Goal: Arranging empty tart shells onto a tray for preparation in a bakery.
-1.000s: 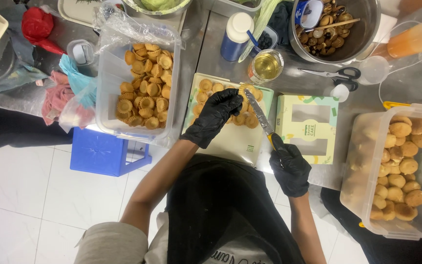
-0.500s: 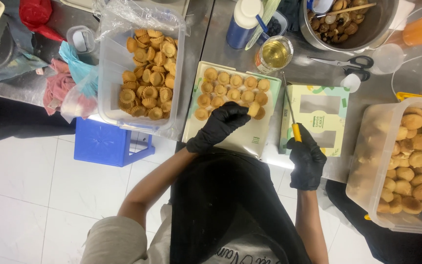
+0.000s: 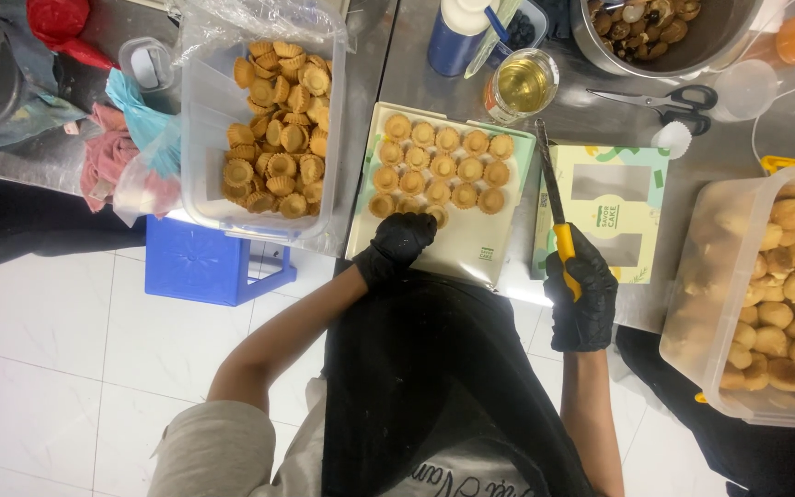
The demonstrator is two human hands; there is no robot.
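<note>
Both my hands wear black gloves. My left hand (image 3: 399, 244) rests with fingers curled on the near part of a pale flat box lid (image 3: 471, 248), touching the nearest of several small tart shells (image 3: 439, 170) laid in rows on it. A knife (image 3: 552, 189) with a yellow handle is gripped in my right hand (image 3: 584, 299), its blade pointing away over the edge of a green window cake box (image 3: 611, 213).
A clear tub of tart shells (image 3: 273, 129) stands to the left, above a blue stool (image 3: 218, 267). Another clear tub of round pastries (image 3: 775, 285) sits at the right. Behind are a glass of yellow liquid (image 3: 519, 85), scissors (image 3: 660, 95), a metal bowl (image 3: 660, 32) and a blue bottle (image 3: 457, 37).
My left hand has drawn back from the middle of the tart rows to the near edge of the lid. My right hand has swung the knife upright and moved right.
</note>
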